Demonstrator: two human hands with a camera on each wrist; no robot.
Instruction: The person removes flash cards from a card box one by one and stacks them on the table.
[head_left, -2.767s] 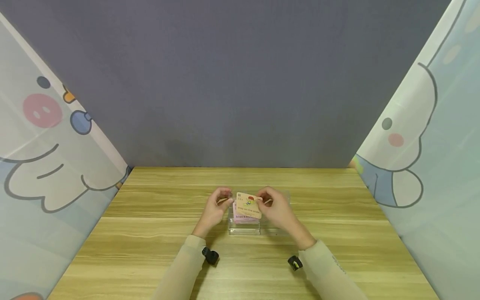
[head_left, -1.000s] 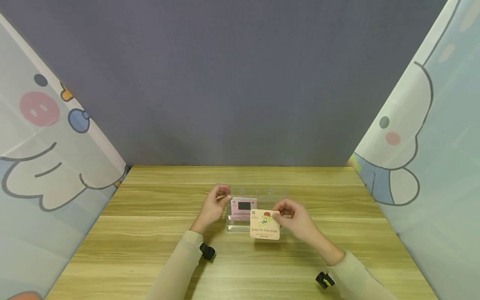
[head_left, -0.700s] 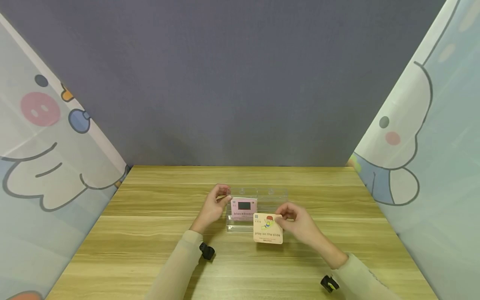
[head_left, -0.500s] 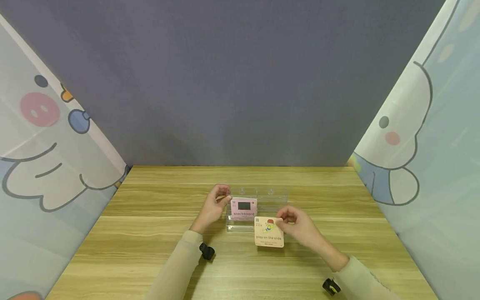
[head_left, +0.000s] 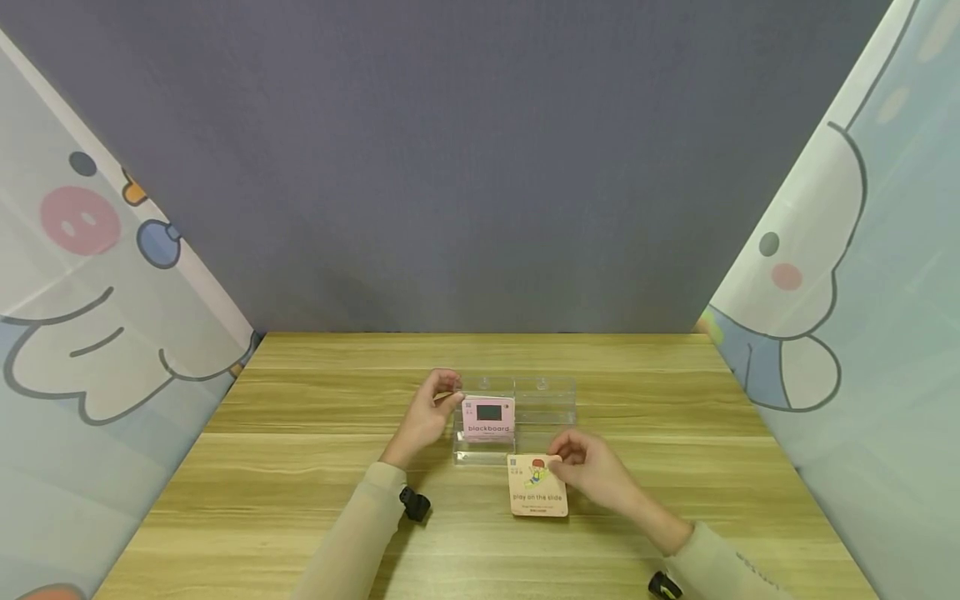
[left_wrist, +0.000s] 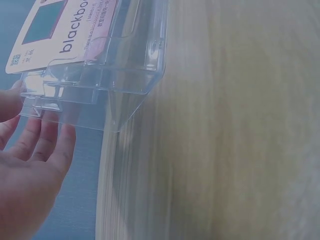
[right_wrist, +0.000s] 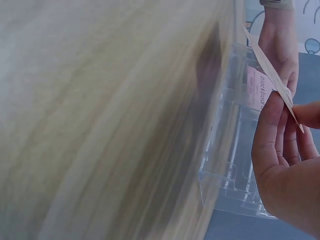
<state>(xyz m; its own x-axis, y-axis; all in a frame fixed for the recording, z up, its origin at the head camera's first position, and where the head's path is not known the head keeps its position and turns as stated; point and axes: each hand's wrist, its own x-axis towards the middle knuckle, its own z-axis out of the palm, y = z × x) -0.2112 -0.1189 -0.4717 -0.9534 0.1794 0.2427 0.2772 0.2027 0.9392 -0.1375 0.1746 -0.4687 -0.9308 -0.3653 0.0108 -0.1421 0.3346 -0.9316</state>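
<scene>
A clear plastic card holder [head_left: 543, 406] stands mid-table with a pink "blackboard" card [head_left: 488, 418] upright in its left end. My left hand [head_left: 450, 392] grips the holder's left end, thumb in front and fingers behind. In the left wrist view the left hand [left_wrist: 30, 117] rests against the holder [left_wrist: 110, 75] below the pink card [left_wrist: 60, 30]. My right hand [head_left: 557, 467] pinches a cream "play on the slide" card [head_left: 537, 486] by its right edge, low over the table just in front of the holder. The right wrist view shows that card [right_wrist: 272, 75] edge-on between the fingertips [right_wrist: 275, 125].
The wooden table [head_left: 300, 467] is ringed by a grey back wall [head_left: 480, 167] and cartoon-printed curtains on the left [head_left: 90, 333] and right [head_left: 862, 292]. The holder's right slots [head_left: 551, 400] hold no cards.
My right hand has drawn the cream card out of the holder and brought it down toward me, close to the table. The left hand has stayed on the holder.
</scene>
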